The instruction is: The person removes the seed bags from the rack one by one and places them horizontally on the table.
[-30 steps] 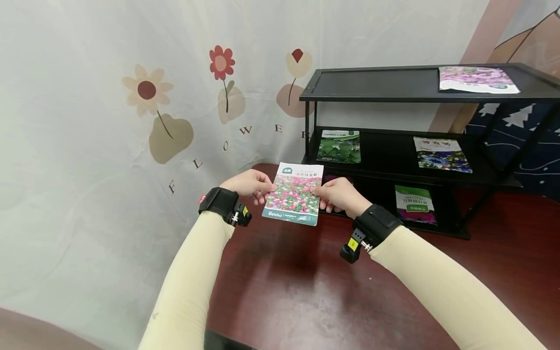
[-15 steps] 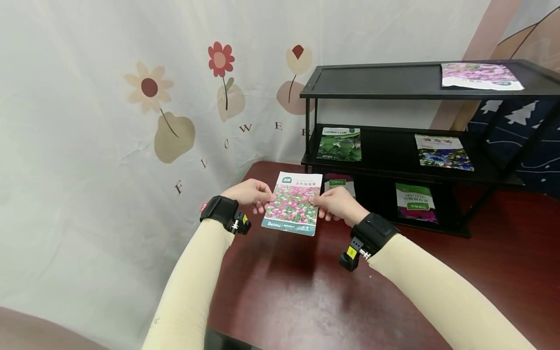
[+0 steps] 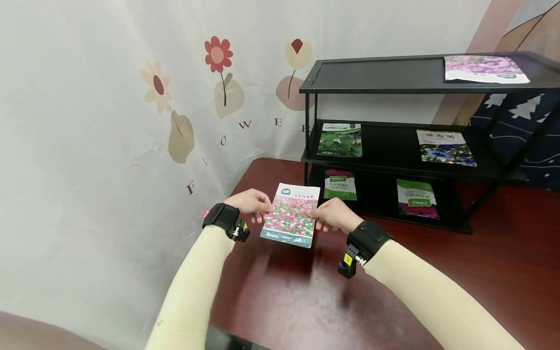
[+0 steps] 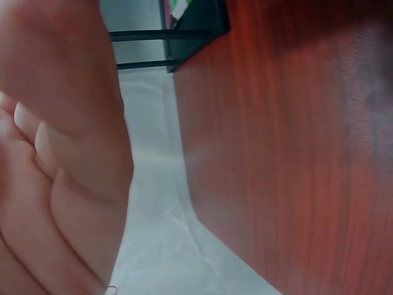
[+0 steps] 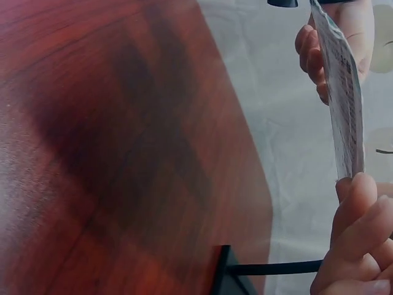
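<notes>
The left hand [image 3: 250, 203] pinches the left edge of the flower packet [image 3: 289, 218] between thumb and fingers; the right hand [image 3: 336, 215] pinches the right edge. The packet is held above the table [image 3: 350, 316], clear of its surface, near the far left corner, printed side facing the person. On the black rack [image 3: 307, 116], a pink packet [image 3: 484, 67] lies at the top shelf's right end. The middle shelf [image 3: 387, 146] carries a green packet [image 3: 340, 142] at left and a blue-flowered packet [image 3: 447, 149] at right.
</notes>
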`<state>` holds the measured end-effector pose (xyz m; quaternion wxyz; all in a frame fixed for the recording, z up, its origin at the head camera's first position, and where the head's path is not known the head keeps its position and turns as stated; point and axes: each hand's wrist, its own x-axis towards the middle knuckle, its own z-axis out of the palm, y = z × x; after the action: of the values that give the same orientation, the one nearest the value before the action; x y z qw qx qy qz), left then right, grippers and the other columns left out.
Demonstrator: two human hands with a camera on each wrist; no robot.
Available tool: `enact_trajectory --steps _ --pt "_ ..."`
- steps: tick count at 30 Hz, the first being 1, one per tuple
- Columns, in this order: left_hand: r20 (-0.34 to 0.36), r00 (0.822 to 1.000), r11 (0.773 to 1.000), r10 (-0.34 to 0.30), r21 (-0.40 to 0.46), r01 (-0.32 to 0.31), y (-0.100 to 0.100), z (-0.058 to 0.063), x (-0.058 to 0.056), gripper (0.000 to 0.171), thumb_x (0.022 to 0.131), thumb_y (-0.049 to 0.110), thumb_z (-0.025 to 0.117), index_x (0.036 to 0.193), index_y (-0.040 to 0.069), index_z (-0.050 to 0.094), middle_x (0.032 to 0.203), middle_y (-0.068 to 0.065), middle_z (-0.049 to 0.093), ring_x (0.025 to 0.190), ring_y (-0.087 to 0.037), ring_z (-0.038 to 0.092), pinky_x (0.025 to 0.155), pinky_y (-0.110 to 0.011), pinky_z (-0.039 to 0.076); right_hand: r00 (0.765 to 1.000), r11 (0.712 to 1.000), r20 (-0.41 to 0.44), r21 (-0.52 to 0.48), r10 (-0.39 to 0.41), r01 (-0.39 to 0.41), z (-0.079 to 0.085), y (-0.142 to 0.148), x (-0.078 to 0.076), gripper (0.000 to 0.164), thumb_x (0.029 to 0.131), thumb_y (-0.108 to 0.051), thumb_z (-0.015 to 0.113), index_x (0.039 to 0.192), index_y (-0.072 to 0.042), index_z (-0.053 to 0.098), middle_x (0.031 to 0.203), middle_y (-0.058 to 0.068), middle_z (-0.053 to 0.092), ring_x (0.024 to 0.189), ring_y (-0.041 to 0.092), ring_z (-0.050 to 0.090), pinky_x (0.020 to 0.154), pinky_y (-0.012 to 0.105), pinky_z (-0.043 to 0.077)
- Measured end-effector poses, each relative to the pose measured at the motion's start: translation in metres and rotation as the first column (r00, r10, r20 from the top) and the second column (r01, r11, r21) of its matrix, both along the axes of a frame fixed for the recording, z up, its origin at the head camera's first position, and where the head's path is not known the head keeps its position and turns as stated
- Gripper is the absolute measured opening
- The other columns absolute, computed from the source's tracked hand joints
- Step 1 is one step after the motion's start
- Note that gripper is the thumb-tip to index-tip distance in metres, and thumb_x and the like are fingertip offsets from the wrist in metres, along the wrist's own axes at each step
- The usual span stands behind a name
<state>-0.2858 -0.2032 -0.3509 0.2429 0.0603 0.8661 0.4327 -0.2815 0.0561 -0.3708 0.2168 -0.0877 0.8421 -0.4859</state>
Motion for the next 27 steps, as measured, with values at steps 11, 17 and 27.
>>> enact_trajectory --steps 11,17,27 --pt "0.064 0.997 0.999 0.037 0.021 -0.038 -0.006 -0.028 0.003 0.013 0.091 0.014 0.061 0.083 0.004 0.062 0.065 -0.008 0.06 0.043 -0.012 0.052 0.043 -0.023 0.041 0.999 1.0 0.038 0.001 0.003 -0.003 -0.025 -0.007 0.002 0.025 0.089 -0.022 0.063 0.075 -0.002 0.07 0.05 0.003 0.054 0.041 0.01 0.047 0.041 0.023 0.028" --pt "0.097 0.995 0.999 0.039 0.004 -0.039 -0.003 -0.044 0.007 0.013 0.09 0.015 0.061 0.082 0.005 0.061 0.063 -0.006 0.06 0.043 -0.011 0.052 0.042 -0.022 0.037 0.996 1.0 0.082 -0.003 -0.018 0.018 -0.039 -0.009 0.007 0.022 0.088 -0.019 0.064 0.075 -0.002 0.07 0.049 0.004 0.054 0.038 0.009 0.044 0.038 0.02 0.032" --pt "0.108 0.99 0.995 0.086 -0.064 -0.08 -0.001 -0.068 0.019 0.014 0.09 0.013 0.062 0.08 0.004 0.062 0.059 -0.005 0.06 0.042 -0.01 0.051 0.041 -0.021 0.037 0.997 0.995 0.082 0.095 -0.002 -0.006 -0.062 -0.019 0.014 0.022 0.088 -0.022 0.063 0.073 -0.006 0.07 0.052 0.003 0.058 0.041 0.011 0.048 0.037 0.022 0.024"
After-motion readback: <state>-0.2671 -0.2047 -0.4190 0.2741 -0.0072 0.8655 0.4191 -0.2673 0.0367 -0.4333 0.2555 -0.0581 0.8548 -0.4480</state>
